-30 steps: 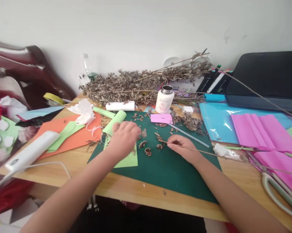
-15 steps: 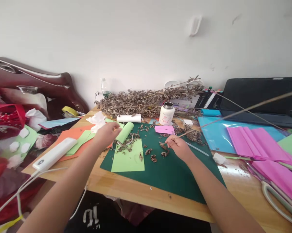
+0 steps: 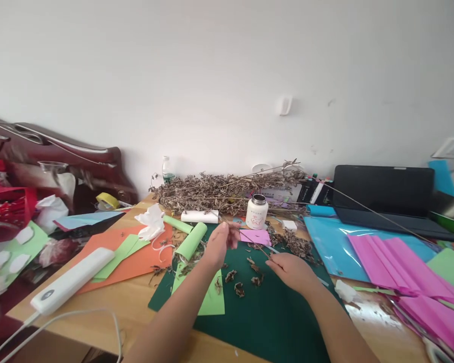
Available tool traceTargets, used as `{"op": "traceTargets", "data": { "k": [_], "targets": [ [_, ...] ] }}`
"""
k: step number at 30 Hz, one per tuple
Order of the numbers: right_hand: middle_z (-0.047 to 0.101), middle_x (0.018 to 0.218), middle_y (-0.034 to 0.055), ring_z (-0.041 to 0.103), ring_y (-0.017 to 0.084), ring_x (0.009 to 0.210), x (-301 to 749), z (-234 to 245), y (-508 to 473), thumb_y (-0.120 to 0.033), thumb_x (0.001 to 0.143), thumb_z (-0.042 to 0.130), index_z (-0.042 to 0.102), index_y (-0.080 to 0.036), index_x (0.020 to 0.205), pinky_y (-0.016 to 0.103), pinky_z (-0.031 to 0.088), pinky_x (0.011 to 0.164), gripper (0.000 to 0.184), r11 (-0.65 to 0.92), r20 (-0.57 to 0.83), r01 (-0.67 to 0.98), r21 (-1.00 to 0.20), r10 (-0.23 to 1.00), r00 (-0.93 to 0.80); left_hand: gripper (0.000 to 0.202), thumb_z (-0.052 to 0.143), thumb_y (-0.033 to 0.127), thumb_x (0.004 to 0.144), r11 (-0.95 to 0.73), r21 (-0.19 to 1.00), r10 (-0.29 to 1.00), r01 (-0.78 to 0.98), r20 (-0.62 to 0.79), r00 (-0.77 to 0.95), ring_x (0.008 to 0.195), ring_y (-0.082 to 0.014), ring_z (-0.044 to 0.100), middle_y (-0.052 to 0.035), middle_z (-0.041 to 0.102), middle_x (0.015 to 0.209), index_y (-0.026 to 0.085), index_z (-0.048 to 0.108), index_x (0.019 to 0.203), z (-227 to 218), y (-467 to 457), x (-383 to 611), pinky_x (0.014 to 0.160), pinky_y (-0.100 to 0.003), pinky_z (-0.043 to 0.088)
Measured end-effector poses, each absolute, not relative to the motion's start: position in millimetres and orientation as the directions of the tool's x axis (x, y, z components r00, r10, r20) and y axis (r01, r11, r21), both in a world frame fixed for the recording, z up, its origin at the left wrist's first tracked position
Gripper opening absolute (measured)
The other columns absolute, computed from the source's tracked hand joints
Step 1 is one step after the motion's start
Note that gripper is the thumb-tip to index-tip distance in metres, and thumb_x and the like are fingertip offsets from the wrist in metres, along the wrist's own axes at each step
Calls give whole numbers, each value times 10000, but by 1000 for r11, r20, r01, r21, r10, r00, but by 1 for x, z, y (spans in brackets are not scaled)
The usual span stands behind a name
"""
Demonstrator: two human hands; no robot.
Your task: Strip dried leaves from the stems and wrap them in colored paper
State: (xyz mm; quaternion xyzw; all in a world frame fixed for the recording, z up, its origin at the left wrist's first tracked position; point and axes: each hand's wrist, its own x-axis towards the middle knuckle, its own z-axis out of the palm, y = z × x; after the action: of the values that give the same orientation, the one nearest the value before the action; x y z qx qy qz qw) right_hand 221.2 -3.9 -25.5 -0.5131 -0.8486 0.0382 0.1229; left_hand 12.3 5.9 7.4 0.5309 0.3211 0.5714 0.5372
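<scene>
My right hand [image 3: 290, 272] is closed on a thin dried stem [image 3: 254, 238] above the green cutting mat [image 3: 260, 317]. My left hand [image 3: 222, 244] has its curled fingers around the stem's far part; the fingertips are blurred. Curled dry leaves [image 3: 239, 289] lie on the mat below both hands. Left of my left hand, a light green paper roll [image 3: 192, 242] rests over a light green sheet [image 3: 213, 300]. Behind the hands stand a white open-mouthed bottle [image 3: 257, 213] and a pink paper piece [image 3: 255, 236].
A heap of dried branches [image 3: 211, 191] lies along the wall. To the right are a blue folder [image 3: 325, 252], pink crepe paper [image 3: 393, 262] and a black laptop-like device [image 3: 383, 194]. A white power strip [image 3: 73, 277] with its cord sits on orange paper [image 3: 128, 267] at left.
My left hand has moved right, from beside the green roll to the stem. The stem has turned and now runs between both hands. The camera view has tilted up.
</scene>
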Motion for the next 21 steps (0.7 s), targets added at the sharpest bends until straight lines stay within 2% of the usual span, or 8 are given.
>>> {"op": "traceTargets", "data": {
  "k": [3,5,7,9,11,13,17,21],
  "targets": [
    [555,645,33,512,150,608,235,-23,-2,-363,808,293,521,-190,575,255,353,515,369,429,141,892,-141,901,-411,341,394,459,741,-204,936,976,-289,218,17,451,-68,425,3,501,563,136,498,709,-3,7,5,461,-205,315],
    [589,778,46,537,188,718,239,-23,-2,-381,787,346,580,-211,686,294,388,571,306,392,225,918,-65,902,-369,315,417,442,735,-177,943,983,-282,185,2,446,-71,440,-1,521,561,138,489,693,-13,4,8,467,-207,330],
    [587,941,51,525,235,853,235,-24,-3,-393,760,400,582,-238,879,352,405,643,267,365,352,931,16,869,-346,312,416,438,737,-124,942,987,-310,148,54,454,-78,463,-12,544,578,137,491,701,-21,-1,17,482,-216,355],
    [584,995,47,528,242,881,225,-24,-7,-370,758,416,539,-244,1004,374,417,665,302,363,430,930,65,831,-354,325,422,447,731,-62,941,979,-334,123,164,457,-81,480,-24,561,602,133,504,709,-25,-8,29,496,-225,374],
    [622,918,36,567,209,801,215,-23,-11,-322,777,397,551,-239,990,330,445,615,276,394,428,917,62,820,-381,344,430,457,723,-19,942,955,-335,117,273,457,-80,489,-37,575,632,127,528,725,-26,-13,38,498,-227,381],
    [650,820,17,595,169,707,211,-21,-14,-300,791,375,593,-243,899,261,457,524,249,424,400,906,17,827,-394,352,444,457,717,0,939,945,-345,113,307,456,-81,490,-42,579,639,122,549,743,-24,-16,39,498,-229,384],
    [665,780,-28,616,142,642,228,-21,-11,-344,781,396,629,-277,790,210,462,432,242,399,402,915,-57,848,-345,362,424,459,732,-55,845,980,-532,148,135,459,-85,483,-32,569,608,121,545,777,-19,-7,22,491,-228,371],
    [667,757,-27,618,142,637,242,-21,-4,-371,770,407,639,-273,763,202,464,419,252,376,433,925,-54,844,-317,356,403,451,749,-160,736,984,-658,171,-48,466,-87,476,-19,550,582,125,538,793,-15,5,5,488,-225,358]
  ]
}}
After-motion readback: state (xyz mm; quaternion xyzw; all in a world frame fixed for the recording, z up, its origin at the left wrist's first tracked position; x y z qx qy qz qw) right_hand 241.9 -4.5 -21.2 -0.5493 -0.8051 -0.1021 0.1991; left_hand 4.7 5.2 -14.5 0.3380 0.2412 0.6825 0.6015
